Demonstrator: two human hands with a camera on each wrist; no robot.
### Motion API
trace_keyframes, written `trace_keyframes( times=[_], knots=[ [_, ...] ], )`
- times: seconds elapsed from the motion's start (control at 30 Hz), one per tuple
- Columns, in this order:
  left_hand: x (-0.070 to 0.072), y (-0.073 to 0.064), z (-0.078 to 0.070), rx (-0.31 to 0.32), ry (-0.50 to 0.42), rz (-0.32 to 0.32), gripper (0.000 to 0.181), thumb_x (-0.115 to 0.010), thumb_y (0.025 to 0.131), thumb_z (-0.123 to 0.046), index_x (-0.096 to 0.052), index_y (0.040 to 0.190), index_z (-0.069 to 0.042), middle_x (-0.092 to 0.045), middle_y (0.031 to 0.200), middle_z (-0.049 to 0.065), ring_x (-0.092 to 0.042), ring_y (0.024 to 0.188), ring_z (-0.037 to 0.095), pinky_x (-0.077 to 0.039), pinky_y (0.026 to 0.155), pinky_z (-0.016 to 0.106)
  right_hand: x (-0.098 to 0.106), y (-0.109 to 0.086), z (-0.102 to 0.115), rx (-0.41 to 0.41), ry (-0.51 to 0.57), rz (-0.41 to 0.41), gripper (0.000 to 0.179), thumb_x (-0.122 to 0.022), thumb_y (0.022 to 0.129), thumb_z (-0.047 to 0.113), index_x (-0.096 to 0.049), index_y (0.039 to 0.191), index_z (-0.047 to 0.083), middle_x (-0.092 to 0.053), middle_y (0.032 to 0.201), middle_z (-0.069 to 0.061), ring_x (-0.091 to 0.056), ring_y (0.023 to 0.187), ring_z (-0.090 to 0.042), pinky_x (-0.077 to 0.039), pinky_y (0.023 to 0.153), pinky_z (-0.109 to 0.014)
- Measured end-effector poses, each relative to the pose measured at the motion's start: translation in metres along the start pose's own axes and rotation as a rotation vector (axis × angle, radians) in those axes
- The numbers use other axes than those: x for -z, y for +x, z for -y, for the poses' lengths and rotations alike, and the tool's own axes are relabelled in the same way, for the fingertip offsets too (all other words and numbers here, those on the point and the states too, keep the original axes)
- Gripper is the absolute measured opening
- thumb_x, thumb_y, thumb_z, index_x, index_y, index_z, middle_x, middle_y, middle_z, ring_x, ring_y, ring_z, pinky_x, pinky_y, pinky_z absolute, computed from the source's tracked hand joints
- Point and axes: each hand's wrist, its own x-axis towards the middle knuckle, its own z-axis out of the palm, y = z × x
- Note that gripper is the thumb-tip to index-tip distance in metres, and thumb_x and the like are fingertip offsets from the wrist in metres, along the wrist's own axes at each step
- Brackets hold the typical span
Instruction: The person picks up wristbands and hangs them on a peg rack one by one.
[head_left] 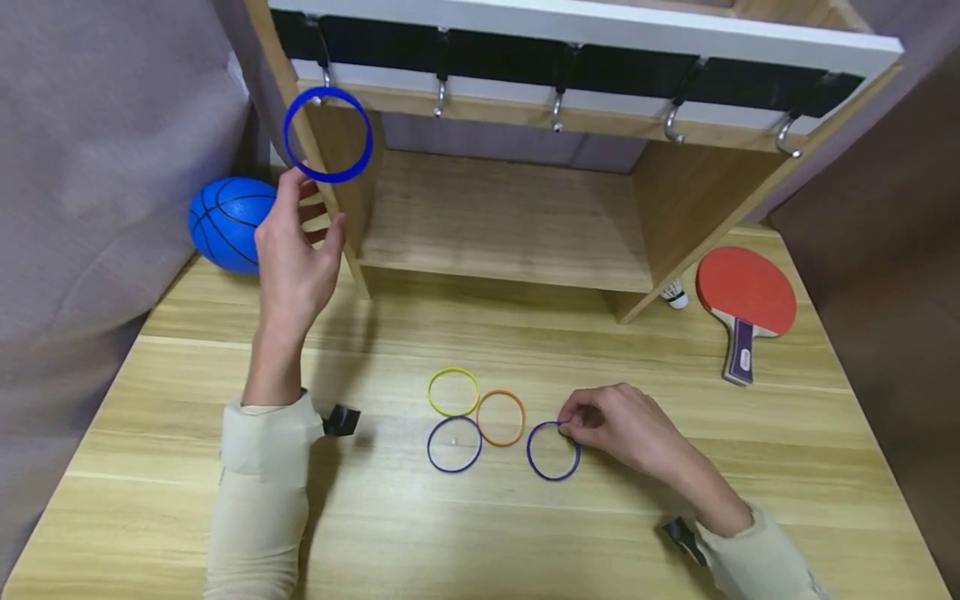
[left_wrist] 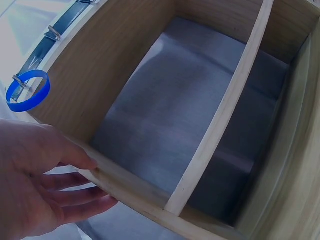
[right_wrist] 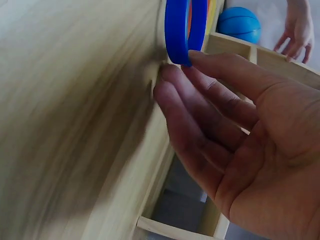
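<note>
A blue wristband (head_left: pixel 366 146) hangs from the leftmost hook (head_left: pixel 326 77) of the wooden shelf (head_left: pixel 510 217). Just below it, my left hand (head_left: pixel 296 258) is beside the shelf's left side panel, fingers loosely spread and holding nothing. In the left wrist view, the thumb of that hand (left_wrist: pixel 30 170) is at the panel's edge; whether it touches is unclear. Down on the table, my right hand (head_left: pixel 626 429) pinches the rim of a second blue wristband (right_wrist: pixel 176 32) between thumb and fingertips. To its left lie a yellow band (head_left: pixel 430 392), an orange band (head_left: pixel 522 417) and another blue band (head_left: pixel 453 472).
Several bare hooks (head_left: pixel 557 112) line the shelf's front rail. A blue ball (head_left: pixel 228 225) with black lines sits left of the shelf. On the right are a red table-tennis bat (head_left: pixel 746 287) and a shuttlecock (head_left: pixel 676 295). Grey cloth (head_left: pixel 97 167) hangs at the left.
</note>
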Motion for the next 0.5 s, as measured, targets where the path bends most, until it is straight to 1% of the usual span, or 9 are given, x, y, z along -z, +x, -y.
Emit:
trace_keyframes(
  times=[0.07, 0.17, 0.23, 0.3, 0.43, 0.5],
  knots=[
    [0.0, 0.0, 0.0, -0.003, -0.003, 0.003, 0.048, -0.067, 0.089, -0.002, -0.053, 0.134, -0.011, -0.063, 0.126, 0.008, -0.066, 0.103, 0.019, -0.06, 0.08, 0.035, 0.002, -0.002, 0.001, 0.012, 0.074, 0.012, 0.009, -0.077, 0.085, 0.013, -0.073, 0.087, 0.021, -0.066, 0.075, 0.016, -0.061, 0.069, 0.0, -0.055, 0.062, -0.023],
    [0.0, 0.0, 0.0, -0.006, -0.005, 0.002, 0.047, -0.067, 0.089, -0.002, -0.054, 0.134, -0.01, -0.063, 0.125, 0.008, -0.066, 0.103, 0.019, -0.06, 0.08, 0.035, 0.007, -0.005, 0.003, 0.028, 0.223, 0.053, 0.01, -0.076, 0.085, 0.008, -0.074, 0.092, 0.015, -0.07, 0.078, 0.008, -0.065, 0.071, -0.006, -0.057, 0.062, -0.024],
    [0.0, 0.0, -0.001, -0.002, -0.004, 0.002, 0.047, -0.067, 0.089, -0.002, -0.054, 0.133, -0.009, -0.063, 0.125, 0.009, -0.066, 0.103, 0.019, -0.06, 0.08, 0.035, 0.01, -0.006, 0.005, 0.036, 0.29, 0.077, 0.012, -0.077, 0.085, 0.008, -0.075, 0.095, 0.013, -0.072, 0.081, 0.006, -0.066, 0.072, -0.009, -0.057, 0.06, -0.024],
    [0.0, 0.0, -0.001, 0.001, -0.001, 0.001, 0.047, -0.067, 0.089, -0.002, -0.053, 0.133, -0.008, -0.063, 0.125, 0.01, -0.066, 0.103, 0.02, -0.06, 0.08, 0.034, 0.012, -0.007, 0.007, 0.042, 0.316, 0.087, 0.015, -0.078, 0.084, 0.011, -0.076, 0.098, 0.014, -0.072, 0.082, 0.007, -0.066, 0.072, -0.01, -0.056, 0.058, -0.024],
    [0.001, -0.001, -0.001, 0.001, 0.003, 0.004, 0.047, -0.067, 0.089, -0.002, -0.053, 0.134, -0.01, -0.062, 0.125, 0.009, -0.066, 0.104, 0.019, -0.06, 0.08, 0.033, 0.017, -0.009, 0.013, 0.048, 0.309, 0.103, 0.013, -0.08, 0.083, 0.023, -0.078, 0.096, 0.02, -0.071, 0.082, 0.012, -0.065, 0.071, -0.009, -0.054, 0.056, -0.024],
    [0.0, -0.001, -0.001, -0.001, 0.002, 0.007, 0.047, -0.067, 0.09, -0.002, -0.053, 0.134, -0.011, -0.062, 0.126, 0.008, -0.066, 0.104, 0.019, -0.06, 0.08, 0.033, 0.02, -0.01, 0.016, 0.052, 0.316, 0.121, 0.012, -0.08, 0.083, 0.024, -0.078, 0.095, 0.022, -0.071, 0.082, 0.012, -0.065, 0.072, -0.01, -0.055, 0.057, -0.025]
  ],
)
